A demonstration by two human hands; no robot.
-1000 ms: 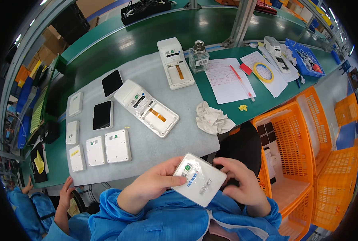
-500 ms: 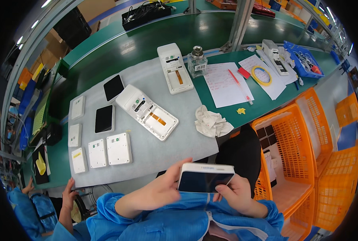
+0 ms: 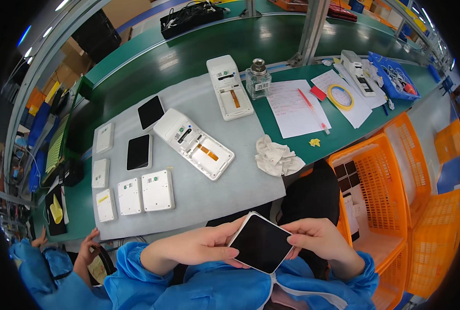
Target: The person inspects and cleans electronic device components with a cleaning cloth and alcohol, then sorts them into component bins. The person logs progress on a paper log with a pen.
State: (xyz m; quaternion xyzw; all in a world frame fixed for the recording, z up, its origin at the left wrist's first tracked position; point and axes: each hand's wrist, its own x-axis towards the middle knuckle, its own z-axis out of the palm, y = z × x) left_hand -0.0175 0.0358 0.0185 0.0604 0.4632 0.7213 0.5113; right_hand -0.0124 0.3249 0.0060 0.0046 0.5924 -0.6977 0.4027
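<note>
Between my two hands, over my lap, is a white screen module (image 3: 261, 244) with its black glass face up and tilted. My left hand (image 3: 209, 245) is closed on its left edge, thumb along the front. The right hand (image 3: 315, 238) pinches the upper right edge, thumb on the glass. Beyond them on a grey mat (image 3: 214, 199) lies a white handheld terminal housing (image 3: 194, 144) with an orange ribbon cable in its open bay. A similar housing (image 3: 229, 88) lies farther back. Two black-faced modules (image 3: 139, 152) and several white modules (image 3: 157, 190), backs up, lie to the left.
Crumpled white cloth (image 3: 275, 156) lies at the mat's right edge, a glass bottle (image 3: 258, 80) behind it. Papers (image 3: 297, 111), yellow tape (image 3: 340, 97) and a blue tray (image 3: 395, 77) stand right. Orange crates (image 3: 374, 191) flank my right side. A co-worker's hand (image 3: 88, 248) is at lower left.
The module has turned from edge-on to glass face up and rotated. My left hand's thumb now lies on its front. The view has shifted slightly; the things on the table stay put.
</note>
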